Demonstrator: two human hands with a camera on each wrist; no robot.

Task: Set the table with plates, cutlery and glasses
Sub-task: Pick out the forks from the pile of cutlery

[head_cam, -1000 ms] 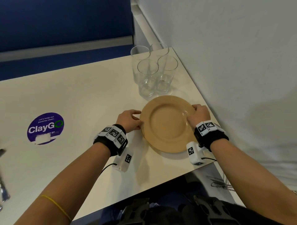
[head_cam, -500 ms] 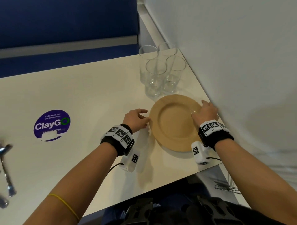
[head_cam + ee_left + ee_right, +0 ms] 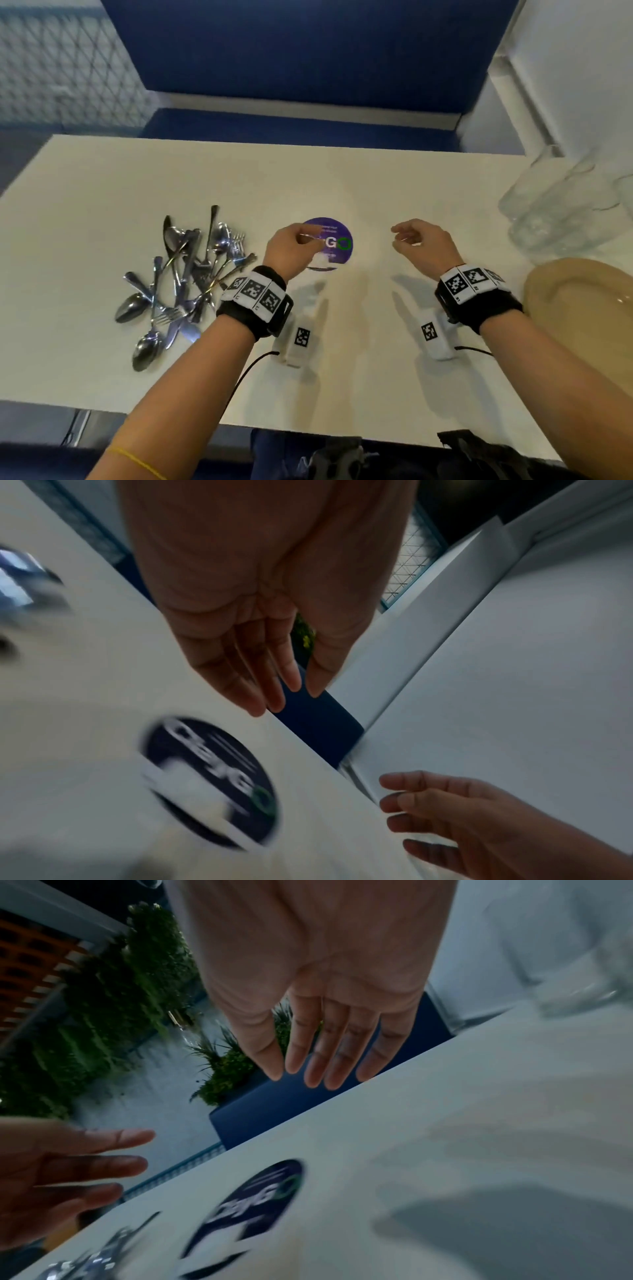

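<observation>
Nearest you, the front edge of the cream rectangular surface (image 3: 102, 192) ran just past your forearms, with bare room between that edge and your wrists. Your left hand (image 3: 286, 248) and right hand (image 3: 423, 245) hovered apart above the middle, each grip empty with fingers loosely curled; the left hung over the round purple sticker (image 3: 334, 245). To your right the tan round plate (image 3: 579, 308) lay flat near the front right corner, so I judged one plate placed. To your left the tangled pile of silver spoons, forks and knives (image 3: 185, 274) lay unsorted, just beside your left wrist. Farther right, the cluster of clear drinking glasses (image 3: 561, 205) stood bunched at the far right edge, not yet set out. The far half lay open for moving.
</observation>
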